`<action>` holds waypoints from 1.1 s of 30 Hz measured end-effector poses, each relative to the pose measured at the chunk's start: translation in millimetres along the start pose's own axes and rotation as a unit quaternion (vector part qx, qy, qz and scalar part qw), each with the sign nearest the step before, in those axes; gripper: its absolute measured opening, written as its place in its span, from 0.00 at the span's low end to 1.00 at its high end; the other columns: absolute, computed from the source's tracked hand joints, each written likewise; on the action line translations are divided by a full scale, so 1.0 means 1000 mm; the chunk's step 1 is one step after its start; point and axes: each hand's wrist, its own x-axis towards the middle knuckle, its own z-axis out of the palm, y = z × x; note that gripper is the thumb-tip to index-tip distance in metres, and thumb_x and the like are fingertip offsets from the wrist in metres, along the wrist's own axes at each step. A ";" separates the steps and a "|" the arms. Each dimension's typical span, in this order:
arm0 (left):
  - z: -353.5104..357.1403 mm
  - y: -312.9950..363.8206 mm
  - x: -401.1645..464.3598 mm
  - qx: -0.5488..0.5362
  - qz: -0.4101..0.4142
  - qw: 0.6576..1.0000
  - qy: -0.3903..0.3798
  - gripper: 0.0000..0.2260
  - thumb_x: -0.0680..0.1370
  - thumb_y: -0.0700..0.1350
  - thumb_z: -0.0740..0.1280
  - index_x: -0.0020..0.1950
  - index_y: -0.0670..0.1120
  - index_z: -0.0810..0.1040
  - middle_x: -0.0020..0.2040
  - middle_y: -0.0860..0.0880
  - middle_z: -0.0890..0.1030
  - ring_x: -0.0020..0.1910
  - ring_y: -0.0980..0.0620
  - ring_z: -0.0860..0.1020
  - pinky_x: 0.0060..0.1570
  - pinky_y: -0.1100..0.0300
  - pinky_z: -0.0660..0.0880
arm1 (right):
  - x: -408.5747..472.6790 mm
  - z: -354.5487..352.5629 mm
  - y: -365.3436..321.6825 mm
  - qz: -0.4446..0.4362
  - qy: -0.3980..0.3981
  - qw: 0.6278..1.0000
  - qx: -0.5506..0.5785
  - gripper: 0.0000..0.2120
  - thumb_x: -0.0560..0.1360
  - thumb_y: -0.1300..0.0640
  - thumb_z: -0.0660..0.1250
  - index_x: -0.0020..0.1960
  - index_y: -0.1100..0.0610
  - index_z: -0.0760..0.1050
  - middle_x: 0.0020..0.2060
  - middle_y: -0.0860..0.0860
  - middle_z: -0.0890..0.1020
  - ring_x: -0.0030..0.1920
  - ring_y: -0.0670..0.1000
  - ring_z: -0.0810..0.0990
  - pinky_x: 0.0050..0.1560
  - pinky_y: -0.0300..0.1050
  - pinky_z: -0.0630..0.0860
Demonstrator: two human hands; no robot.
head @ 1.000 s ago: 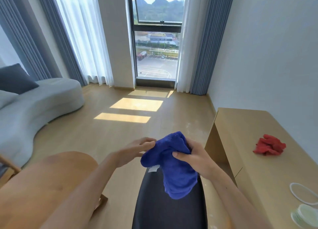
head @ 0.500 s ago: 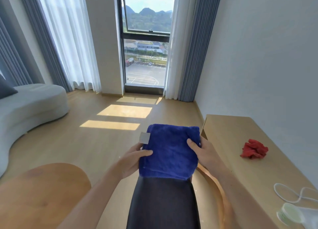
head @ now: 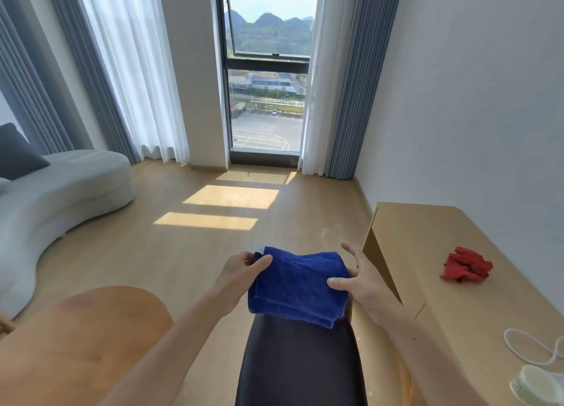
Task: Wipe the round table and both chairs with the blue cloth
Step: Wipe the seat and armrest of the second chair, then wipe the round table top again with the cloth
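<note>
The blue cloth (head: 299,283) is folded into a thick pad and held in front of me, above the black seat of a chair (head: 299,363). My left hand (head: 241,271) pinches its left edge near a small white label. My right hand (head: 360,280) holds its right edge with the thumb on top and the other fingers spread. The round wooden table (head: 76,344) lies at the lower left, partly behind my left forearm. Only one chair shows, and only in part.
A long wooden desk (head: 427,253) runs along the right wall with a red cloth (head: 467,266), a white cable (head: 531,349) and a pale green container (head: 537,386). A grey curved sofa (head: 61,198) with a dark cushion sits left. Wooden floor stretches toward the window (head: 265,100).
The cloth went from a loose bunch to a spread sheet to a folded pad. My right fingers have spread out. The view shifted slightly.
</note>
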 end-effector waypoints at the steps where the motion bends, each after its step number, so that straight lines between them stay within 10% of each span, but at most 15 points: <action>1: -0.004 -0.003 -0.001 0.004 -0.005 1.000 0.018 0.14 0.76 0.49 0.69 0.56 0.44 0.71 0.50 0.43 0.81 0.49 0.45 0.80 0.53 0.49 0.78 | 0.001 0.002 0.000 -0.017 -0.022 0.999 -0.039 0.36 0.68 0.65 0.74 0.67 0.41 0.66 0.58 0.50 0.79 0.57 0.52 0.80 0.59 0.50 0.79; 7: -0.025 -0.019 -0.012 0.152 0.082 0.983 -0.058 0.39 0.71 0.44 0.73 0.73 0.66 0.55 0.54 0.46 0.78 0.52 0.50 0.79 0.47 0.64 0.77 | 0.012 0.027 0.009 -0.151 -0.047 0.919 -0.362 0.24 0.69 0.57 0.72 0.63 0.46 0.73 0.51 0.45 0.72 0.53 0.48 0.72 0.54 0.40 0.70; 11: -0.035 -0.024 -0.019 0.359 0.144 0.922 0.017 0.23 0.70 0.41 0.69 0.63 0.56 0.73 0.55 0.51 0.72 0.51 0.53 0.72 0.48 0.69 0.70 | 0.024 0.042 0.011 -0.221 -0.067 0.900 -0.370 0.12 0.70 0.57 0.72 0.53 0.51 0.78 0.58 0.43 0.67 0.57 0.46 0.66 0.59 0.41 0.67; 15: -0.062 -0.029 -0.028 0.316 0.094 0.944 0.025 0.11 0.73 0.43 0.70 0.55 0.48 0.77 0.58 0.51 0.70 0.58 0.52 0.69 0.56 0.55 0.72 | 0.033 0.061 0.010 -0.160 -0.132 0.954 -0.218 0.10 0.71 0.59 0.72 0.46 0.45 0.76 0.38 0.43 0.83 0.40 0.43 0.81 0.36 0.31 0.74; 22: -0.111 -0.068 -0.071 0.079 -0.033 0.991 0.100 0.13 0.75 0.45 0.70 0.57 0.52 0.70 0.50 0.52 0.79 0.46 0.59 0.80 0.39 0.67 0.76 | 0.034 0.133 0.038 -0.099 -0.173 0.978 -0.055 0.09 0.76 0.57 0.70 0.53 0.48 0.75 0.45 0.45 0.83 0.44 0.40 0.81 0.40 0.32 0.77; 33: -0.243 -0.170 -0.166 -0.122 -0.185 0.945 0.239 0.16 0.75 0.48 0.72 0.57 0.41 0.74 0.50 0.45 0.82 0.46 0.49 0.82 0.41 0.58 0.79 | -0.006 0.306 0.080 0.121 -0.363 0.923 -0.025 0.14 0.74 0.62 0.72 0.58 0.58 0.75 0.50 0.56 0.84 0.47 0.57 0.85 0.40 0.50 0.81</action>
